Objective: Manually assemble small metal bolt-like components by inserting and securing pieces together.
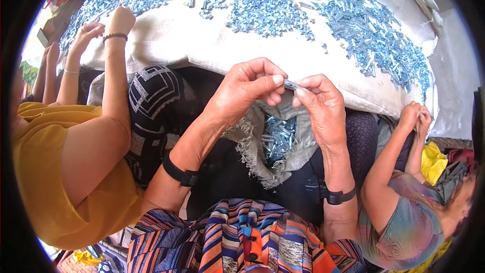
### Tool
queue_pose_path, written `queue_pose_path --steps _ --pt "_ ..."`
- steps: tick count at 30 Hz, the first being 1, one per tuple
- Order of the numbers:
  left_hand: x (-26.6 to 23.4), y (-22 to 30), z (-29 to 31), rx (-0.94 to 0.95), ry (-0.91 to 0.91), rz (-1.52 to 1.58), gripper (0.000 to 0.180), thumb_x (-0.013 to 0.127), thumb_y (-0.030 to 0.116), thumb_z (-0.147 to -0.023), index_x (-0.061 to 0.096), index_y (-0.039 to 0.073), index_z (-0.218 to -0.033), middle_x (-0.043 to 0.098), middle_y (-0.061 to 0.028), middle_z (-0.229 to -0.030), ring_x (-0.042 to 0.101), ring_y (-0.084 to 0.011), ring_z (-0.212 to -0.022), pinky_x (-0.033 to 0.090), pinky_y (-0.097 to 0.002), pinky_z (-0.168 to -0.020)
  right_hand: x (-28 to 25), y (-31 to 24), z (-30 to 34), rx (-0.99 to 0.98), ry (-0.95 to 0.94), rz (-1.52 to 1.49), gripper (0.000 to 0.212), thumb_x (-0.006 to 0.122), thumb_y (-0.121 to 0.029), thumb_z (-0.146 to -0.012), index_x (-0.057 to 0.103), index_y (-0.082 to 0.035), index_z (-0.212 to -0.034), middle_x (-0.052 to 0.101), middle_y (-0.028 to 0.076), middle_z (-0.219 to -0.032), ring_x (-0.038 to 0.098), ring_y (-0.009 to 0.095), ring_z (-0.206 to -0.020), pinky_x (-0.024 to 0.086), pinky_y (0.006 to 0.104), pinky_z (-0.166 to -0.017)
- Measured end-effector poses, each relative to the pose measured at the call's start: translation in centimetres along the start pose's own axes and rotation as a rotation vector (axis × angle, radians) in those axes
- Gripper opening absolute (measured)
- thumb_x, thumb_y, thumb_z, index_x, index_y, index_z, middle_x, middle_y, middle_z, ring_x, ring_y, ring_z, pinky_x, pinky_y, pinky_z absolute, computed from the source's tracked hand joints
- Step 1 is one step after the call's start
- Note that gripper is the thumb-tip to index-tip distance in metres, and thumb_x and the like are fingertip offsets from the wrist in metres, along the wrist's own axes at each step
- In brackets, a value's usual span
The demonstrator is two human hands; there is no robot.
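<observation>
My left hand point(242, 91) and my right hand point(321, 108) meet in front of me, above my lap. Between them is a small silvery metal piece point(290, 85), slim and rod-like, pinched at one end by each thumb and fingers. Its exact kind is too small to make out, and the fingers cover its ends. Just below my hands, a frayed grey woven sack point(305, 139) gapes open on my lap. Similar shiny metal pieces point(278, 136) lie inside it.
A table under pale cloth point(202, 43) bears a wide spread of small bluish-silver metal parts point(262, 12). At my left, a person in a mustard top point(76, 172) holds both hands near the table edge. Another person point(404, 212) works close on my right.
</observation>
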State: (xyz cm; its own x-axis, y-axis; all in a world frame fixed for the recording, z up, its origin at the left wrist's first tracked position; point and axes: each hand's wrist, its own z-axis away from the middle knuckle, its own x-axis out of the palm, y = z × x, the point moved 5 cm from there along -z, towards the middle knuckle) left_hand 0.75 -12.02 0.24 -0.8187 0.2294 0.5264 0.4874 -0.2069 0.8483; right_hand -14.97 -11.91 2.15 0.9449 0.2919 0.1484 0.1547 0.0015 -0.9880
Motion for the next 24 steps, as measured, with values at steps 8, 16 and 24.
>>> queue_pose_path --steps 8,16,24 --pt "0.3 -0.6 0.4 -0.07 0.033 -0.025 0.011 0.061 0.014 -0.089 0.059 0.003 -0.087 0.059 -0.0021 -0.073 0.056 -0.0077 -0.06 0.046 -0.0205 -0.055 0.1 0.1 0.8 -0.046 0.047 0.086 0.007 0.062 -0.004 -0.086 0.057 -0.001 -0.091 0.06 0.001 -0.081 0.055 0.007 -0.067 0.046 0.0197 -0.064" --pt "2.2 -2.3 1.6 -0.115 -0.285 0.373 0.024 0.066 0.026 -0.085 0.053 0.008 -0.093 0.05 0.0022 -0.075 0.04 -0.0061 -0.061 0.031 -0.0219 -0.053 1.5 1.0 2.4 0.246 -0.128 -0.498 0.005 0.058 -0.005 -0.088 0.057 -0.001 -0.091 0.058 0.004 -0.076 0.057 0.012 -0.066 0.048 0.0256 -0.063" --pt "3.0 -3.4 2.0 -0.15 -0.257 0.402 0.023 0.067 0.026 -0.085 0.053 0.01 -0.094 0.053 0.0031 -0.083 0.046 -0.0071 -0.065 0.036 -0.0218 -0.058 1.5 0.6 3.8 0.169 -0.02 -0.352 0.007 0.057 -0.007 -0.089 0.057 -0.001 -0.093 0.058 0.004 -0.074 0.057 0.012 -0.067 0.048 0.0257 -0.063"
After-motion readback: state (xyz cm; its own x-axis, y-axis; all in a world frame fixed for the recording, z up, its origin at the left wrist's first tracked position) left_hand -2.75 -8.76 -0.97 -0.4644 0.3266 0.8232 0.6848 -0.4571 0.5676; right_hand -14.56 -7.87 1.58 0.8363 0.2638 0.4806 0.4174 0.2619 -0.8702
